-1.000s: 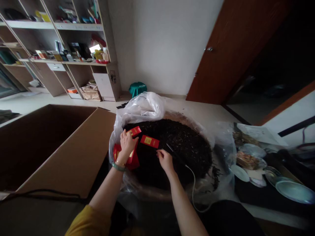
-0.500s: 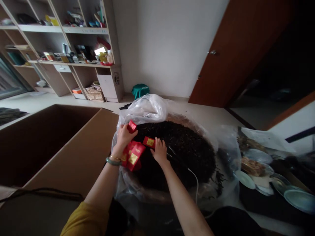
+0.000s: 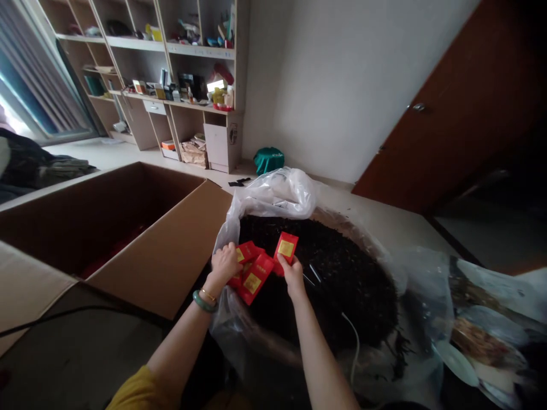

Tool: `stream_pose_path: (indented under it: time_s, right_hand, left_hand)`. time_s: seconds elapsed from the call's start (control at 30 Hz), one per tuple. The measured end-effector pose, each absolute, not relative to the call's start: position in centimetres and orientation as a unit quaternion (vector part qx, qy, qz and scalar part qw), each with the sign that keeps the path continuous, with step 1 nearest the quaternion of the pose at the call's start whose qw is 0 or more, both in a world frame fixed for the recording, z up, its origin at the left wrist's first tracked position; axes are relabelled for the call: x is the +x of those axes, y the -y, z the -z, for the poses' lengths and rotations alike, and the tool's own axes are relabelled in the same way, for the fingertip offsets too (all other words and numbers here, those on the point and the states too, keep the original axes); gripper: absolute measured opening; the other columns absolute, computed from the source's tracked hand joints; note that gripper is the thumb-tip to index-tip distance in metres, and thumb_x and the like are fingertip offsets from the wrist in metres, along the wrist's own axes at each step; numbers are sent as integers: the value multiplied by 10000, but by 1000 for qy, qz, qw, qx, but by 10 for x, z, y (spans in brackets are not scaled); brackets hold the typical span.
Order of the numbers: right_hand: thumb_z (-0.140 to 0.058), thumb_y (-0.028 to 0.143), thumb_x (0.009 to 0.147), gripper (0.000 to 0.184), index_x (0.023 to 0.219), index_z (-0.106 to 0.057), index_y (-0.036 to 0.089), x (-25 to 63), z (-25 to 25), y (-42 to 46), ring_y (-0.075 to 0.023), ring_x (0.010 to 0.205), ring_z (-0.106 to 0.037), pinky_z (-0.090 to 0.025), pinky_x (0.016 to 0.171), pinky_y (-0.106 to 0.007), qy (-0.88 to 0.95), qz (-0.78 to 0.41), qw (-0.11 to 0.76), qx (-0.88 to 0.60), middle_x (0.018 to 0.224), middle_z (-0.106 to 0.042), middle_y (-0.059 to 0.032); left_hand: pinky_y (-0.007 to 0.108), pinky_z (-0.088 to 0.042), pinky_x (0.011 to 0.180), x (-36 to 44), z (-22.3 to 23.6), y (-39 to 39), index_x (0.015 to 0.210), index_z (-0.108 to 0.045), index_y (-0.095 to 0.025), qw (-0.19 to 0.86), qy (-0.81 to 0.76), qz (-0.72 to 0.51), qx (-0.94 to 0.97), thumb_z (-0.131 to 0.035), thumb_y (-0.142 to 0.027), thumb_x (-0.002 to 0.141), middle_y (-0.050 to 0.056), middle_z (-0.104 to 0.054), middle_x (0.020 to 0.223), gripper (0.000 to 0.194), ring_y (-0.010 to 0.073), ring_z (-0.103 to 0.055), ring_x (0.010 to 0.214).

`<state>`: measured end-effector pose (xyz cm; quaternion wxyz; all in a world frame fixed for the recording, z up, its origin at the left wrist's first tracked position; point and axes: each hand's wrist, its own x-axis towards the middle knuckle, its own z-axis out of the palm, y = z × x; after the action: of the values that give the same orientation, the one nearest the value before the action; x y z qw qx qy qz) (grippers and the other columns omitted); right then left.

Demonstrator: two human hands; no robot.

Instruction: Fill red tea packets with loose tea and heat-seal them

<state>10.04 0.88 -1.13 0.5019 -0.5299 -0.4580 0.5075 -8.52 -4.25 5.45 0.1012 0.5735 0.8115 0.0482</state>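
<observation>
My right hand [image 3: 294,274] pinches a red packet [image 3: 289,238] with a gold label, held upright over a heap of dark, dry loose leaves [image 3: 342,273] that looks like tea. To its left, my left hand [image 3: 225,264] has its fingers curled over the edge of other red packets [image 3: 258,271], which lie overlapped at the left rim of the heap. How many packets are under that hand is hidden. Just right of my right hand, a slim dark tool [image 3: 317,274] with a pale cable [image 3: 355,336] rests on the leaves.
Clear plastic sheeting [image 3: 282,191] lines the round container of leaves. At left stands an open cardboard box [image 3: 171,256] with something dark red inside. Bowls and a bag of brown pieces [image 3: 482,341] lie at right. Behind are shelves [image 3: 200,51] and a green-covered stool [image 3: 269,160].
My right hand has picked up the red packet from the leaves and raised it upright. My left hand has lowered its packet onto the pile. The view has turned left.
</observation>
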Motion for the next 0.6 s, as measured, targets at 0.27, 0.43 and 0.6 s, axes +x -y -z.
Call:
stream_pose_path:
  time_s: [0.27,0.43,0.6]
  right_hand:
    - [-626,535,681,406,855,-589,170,74,-3,28,-259,814,-650,-490,732,-353,523,-376,531,-551,857,-686,-114]
    - [-579,526,756,447,1006,-546,157,77,-21,46,-229,806,-654,-506,737,-350,421,-297,658,-549,993,-666,-130]
    - [-651,458,707,412,1016,-598,191,39,-14,60,-252,789,-687,-544,654,-348,403,-646,457,-460,893,-723,-65]
  left_hand:
    - [345,-441,826,-99,-54,58,1087,-460,-149,135,-785,-125,591,-612,-133,671,137,-562,1101,443,266,-591,994]
    - [340,-460,811,-103,-54,65,1089,-436,-176,169,-784,-178,570,-638,-229,693,116,-541,1100,448,267,-590,1010]
    - [376,-468,806,-99,-55,71,1083,-443,-141,173,-784,-169,572,-610,-235,727,160,-542,1100,404,296,-615,979]
